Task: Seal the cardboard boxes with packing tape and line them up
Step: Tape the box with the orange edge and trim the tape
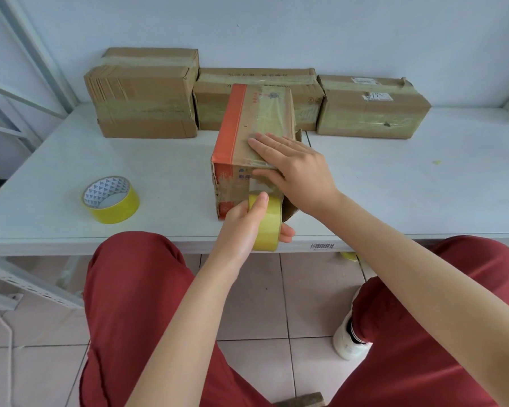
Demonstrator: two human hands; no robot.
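Note:
A cardboard box (247,127) with an orange-red stripe stands near the front of the white table (394,186). Clear tape runs along its top and down its near face. My right hand (294,168) lies flat on the box's top near edge, thumb against the near face. My left hand (244,227) grips a yellow tape roll (266,227) just below, at the box's near face, with tape stretched up from the roll to the box. A flap sticks out at the box's right side.
Three taped cardboard boxes stand in a row against the back wall: left (143,95), middle (306,92), right (370,107). A second yellow tape roll (110,199) lies on the table's left. My red-trousered legs are below the table edge.

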